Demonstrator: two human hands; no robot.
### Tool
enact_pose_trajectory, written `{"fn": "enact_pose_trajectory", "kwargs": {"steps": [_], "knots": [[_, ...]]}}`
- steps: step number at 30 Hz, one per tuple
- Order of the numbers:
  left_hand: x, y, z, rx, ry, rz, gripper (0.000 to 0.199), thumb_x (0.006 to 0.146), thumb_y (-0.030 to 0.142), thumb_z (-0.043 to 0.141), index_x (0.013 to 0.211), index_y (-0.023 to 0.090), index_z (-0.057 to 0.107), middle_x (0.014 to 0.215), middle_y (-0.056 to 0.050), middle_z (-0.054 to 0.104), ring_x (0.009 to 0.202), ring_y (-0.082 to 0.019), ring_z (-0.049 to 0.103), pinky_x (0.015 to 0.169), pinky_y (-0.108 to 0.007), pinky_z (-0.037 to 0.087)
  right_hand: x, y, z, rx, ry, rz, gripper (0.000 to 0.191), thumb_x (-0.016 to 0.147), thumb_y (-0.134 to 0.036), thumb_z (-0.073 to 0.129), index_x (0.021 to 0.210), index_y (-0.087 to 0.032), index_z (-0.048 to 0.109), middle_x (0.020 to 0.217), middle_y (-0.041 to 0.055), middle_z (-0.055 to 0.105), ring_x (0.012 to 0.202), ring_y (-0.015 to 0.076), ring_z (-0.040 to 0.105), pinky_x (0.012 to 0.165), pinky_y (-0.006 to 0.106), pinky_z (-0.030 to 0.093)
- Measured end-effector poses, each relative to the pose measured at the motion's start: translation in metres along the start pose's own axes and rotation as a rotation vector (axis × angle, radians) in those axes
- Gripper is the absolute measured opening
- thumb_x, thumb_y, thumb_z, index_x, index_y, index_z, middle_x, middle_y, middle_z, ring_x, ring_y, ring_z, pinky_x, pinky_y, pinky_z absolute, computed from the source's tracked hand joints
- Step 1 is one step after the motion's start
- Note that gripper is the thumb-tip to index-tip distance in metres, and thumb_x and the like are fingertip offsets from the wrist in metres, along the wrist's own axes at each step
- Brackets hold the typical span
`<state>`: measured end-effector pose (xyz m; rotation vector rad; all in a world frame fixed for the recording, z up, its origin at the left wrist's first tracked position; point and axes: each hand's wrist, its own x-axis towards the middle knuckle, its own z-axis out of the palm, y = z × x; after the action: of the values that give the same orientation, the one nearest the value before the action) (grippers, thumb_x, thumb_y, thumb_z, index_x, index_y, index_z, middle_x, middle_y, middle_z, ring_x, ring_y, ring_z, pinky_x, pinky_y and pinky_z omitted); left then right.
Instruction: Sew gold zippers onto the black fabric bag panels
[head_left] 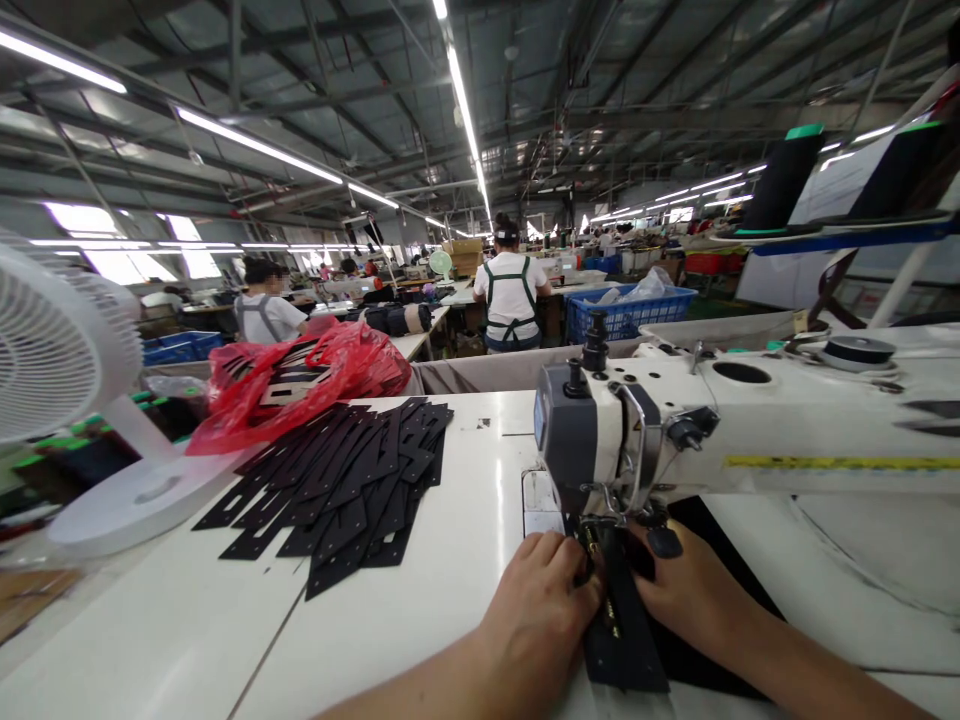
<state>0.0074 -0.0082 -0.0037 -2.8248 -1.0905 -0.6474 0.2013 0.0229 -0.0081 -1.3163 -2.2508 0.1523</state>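
Observation:
A black strip (628,655) lies under the needle area of the sewing machine (600,430), with a line of gold, possibly zipper teeth, along it. My left hand (541,605) is closed with curled fingers on the strip's left edge, just in front of the presser foot. On the other side my right hand (686,575) grips the strip's right edge. Its fingertips are partly hidden by the machine's dark round part. Beneath my right wrist a larger black sheet (709,520) spreads over the white table (420,640).
Left of the machine lies a loose heap of black slotted pieces (360,480). Behind it sits a red plastic bag (322,370) of more pieces, beside a white fan (112,400). Thread cones (784,185) stand at upper right. Beyond the table are a blue crate (630,315) and seated co-workers (514,300).

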Motion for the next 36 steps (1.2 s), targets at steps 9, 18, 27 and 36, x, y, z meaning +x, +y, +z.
{"fn": "enact_pose_trajectory", "kwargs": {"steps": [9,18,27,36], "knots": [[0.001,0.002,-0.001,-0.087,-0.038,-0.021,0.021,0.085,0.015,0.05,0.103,0.015,0.06,0.093,-0.009,0.054,0.086,-0.025,0.049,0.071,-0.039,0.047,0.01,-0.002,0.009,-0.131,-0.028,0.214,0.021,0.077,-0.022,0.047,0.063,-0.02,0.064,0.067,0.0062,0.067,0.066,0.0223,0.064,0.058,0.028,0.042],[-0.011,0.001,-0.009,-0.196,0.051,-0.056,0.041,0.072,0.009,0.056,0.113,0.015,0.057,0.107,-0.012,0.059,0.094,-0.025,0.057,0.079,-0.04,0.052,-0.005,-0.006,0.001,-0.16,0.003,0.14,0.021,0.08,-0.019,0.046,0.076,-0.018,0.067,0.08,0.0076,0.068,0.076,0.0214,0.065,0.067,0.031,0.05],[-0.021,0.017,-0.008,-0.029,0.287,0.188,0.025,0.095,0.014,0.036,0.096,0.009,0.061,0.096,-0.009,0.07,0.089,-0.019,0.067,0.079,-0.031,0.057,-0.062,-0.018,-0.017,-0.112,0.071,-0.455,0.041,0.081,-0.009,0.045,0.119,-0.017,0.059,0.116,0.0099,0.062,0.109,0.0209,0.057,0.092,0.033,0.049],[-0.016,0.014,-0.001,0.045,0.319,0.178,0.031,0.097,0.012,0.034,0.084,0.013,0.062,0.085,-0.003,0.07,0.077,-0.014,0.068,0.08,-0.03,0.055,-0.052,-0.018,-0.018,-0.18,0.068,-0.508,0.037,0.08,-0.006,0.042,0.109,-0.013,0.064,0.112,0.0129,0.064,0.109,0.0214,0.057,0.089,0.033,0.05]]}}
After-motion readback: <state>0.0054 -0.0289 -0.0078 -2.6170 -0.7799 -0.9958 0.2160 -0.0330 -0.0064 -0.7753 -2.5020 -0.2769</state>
